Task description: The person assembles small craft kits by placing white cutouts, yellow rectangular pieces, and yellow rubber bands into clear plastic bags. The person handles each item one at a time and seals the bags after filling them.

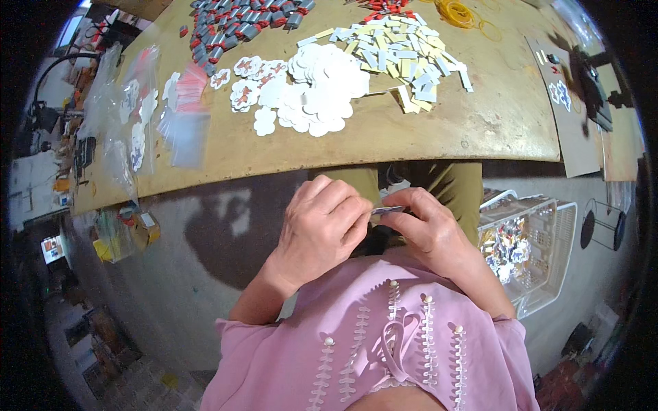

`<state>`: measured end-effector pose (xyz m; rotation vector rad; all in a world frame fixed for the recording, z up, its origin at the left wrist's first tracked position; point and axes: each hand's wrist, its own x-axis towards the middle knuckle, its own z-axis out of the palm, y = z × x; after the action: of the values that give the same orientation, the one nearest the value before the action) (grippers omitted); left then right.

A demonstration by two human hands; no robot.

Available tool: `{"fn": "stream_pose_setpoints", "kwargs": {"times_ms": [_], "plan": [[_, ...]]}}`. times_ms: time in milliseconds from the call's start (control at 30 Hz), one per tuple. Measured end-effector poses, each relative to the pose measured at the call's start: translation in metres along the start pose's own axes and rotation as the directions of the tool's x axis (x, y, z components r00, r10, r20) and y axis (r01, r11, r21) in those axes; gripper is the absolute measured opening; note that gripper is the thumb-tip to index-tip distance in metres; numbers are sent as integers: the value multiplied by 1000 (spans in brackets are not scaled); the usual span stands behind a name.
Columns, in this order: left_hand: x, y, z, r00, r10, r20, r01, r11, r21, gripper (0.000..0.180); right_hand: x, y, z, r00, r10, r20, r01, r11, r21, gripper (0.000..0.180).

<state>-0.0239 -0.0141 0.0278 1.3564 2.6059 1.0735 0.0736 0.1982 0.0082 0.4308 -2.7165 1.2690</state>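
My left hand (322, 222) is closed in a pinch, and my right hand (433, 225) is pinched too, just in front of the table edge above my lap. Between the two sets of fingertips sits a small thin flat piece (388, 211), seen nearly edge-on, with a dark and silvery look. Its kind is unclear and my fingers cover both ends. Beyond my hands, white scalloped cards (321, 92) lie heaped on the table (473, 133). Printed flower-shaped cards (245, 94) lie left of that heap, and yellow and pale blue strips (404, 55) are piled to its right.
Clear bags with pink tops (185, 133) lie at the table's left. Grey and red small parts (236, 27) and yellow rubber bands (456, 14) occupy the far side. A dark device (591, 82) stands at right. A white plastic basket (565, 240) of finished-looking pieces sits below, right.
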Motion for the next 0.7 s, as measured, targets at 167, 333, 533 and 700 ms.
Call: {"fn": "stream_pose_setpoints", "kwargs": {"times_ms": [167, 333, 533, 700], "plan": [[-5, -6, 20, 992, -42, -115, 15, 974, -226, 18, 6, 0, 0, 999, -41, -14, 41, 998, 38, 26], [-3, -7, -2, 990, 27, 141, -15, 996, -83, 16, 3, 2, 2, 998, -32, 54, 28, 997, 77, 27], [-6, -12, 4, 993, -39, 116, 66, 969, -236, 17, 8, 1, -2, 1000, -11, 6, 10, 999, 54, 27], [-13, -19, 11, 976, 83, 201, -55, 988, -142, 13, 7, 2, 4, 999, -53, -10, 53, 997, 50, 26]]}}
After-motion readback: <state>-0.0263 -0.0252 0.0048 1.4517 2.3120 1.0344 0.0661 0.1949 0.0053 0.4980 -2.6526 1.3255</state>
